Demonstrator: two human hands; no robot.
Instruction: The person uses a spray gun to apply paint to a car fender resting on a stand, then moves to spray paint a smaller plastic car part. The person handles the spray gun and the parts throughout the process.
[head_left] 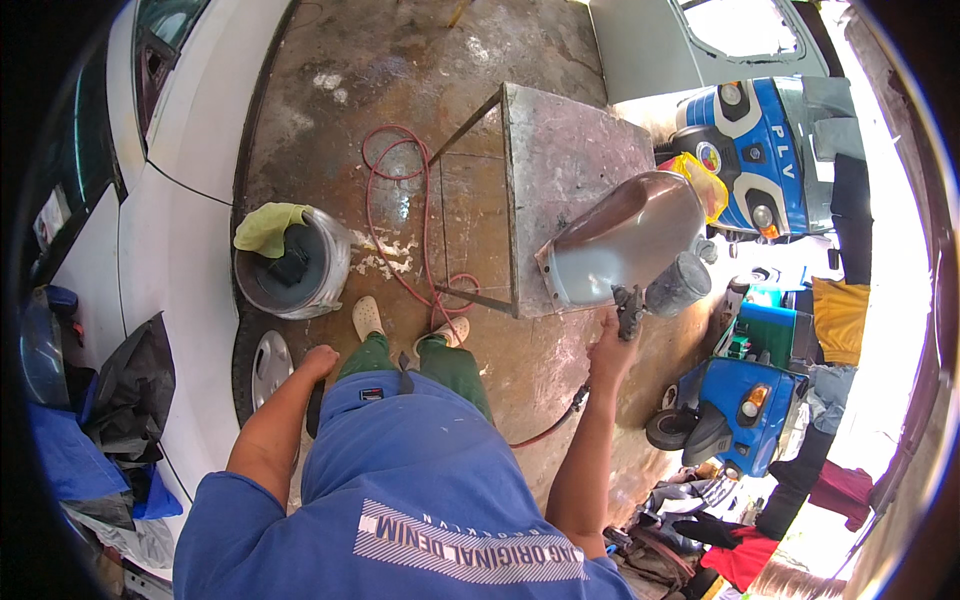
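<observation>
My right hand (611, 345) is closed round the handle of a dark spray gun (628, 311) with a grey paint cup (679, 286). The gun is at the near right edge of a curved panel (628, 238), shiny pale grey in front and brownish farther back. That panel lies on a worn, stained metal table (545, 130). A hose (575, 402) hangs below my right hand. My left hand (320, 362) is down by my left hip with its fingers curled in; whether it holds anything is hidden.
A bucket (340, 262) with a yellow-green cloth (268, 230) stands left, beside a white car (190, 250). A red hose (372, 200) loops over the stained floor near my feet. Blue-and-white vehicle (757, 150) and blue vehicle (735, 400) stand right. A yellow-red bag (705, 185) is behind the panel.
</observation>
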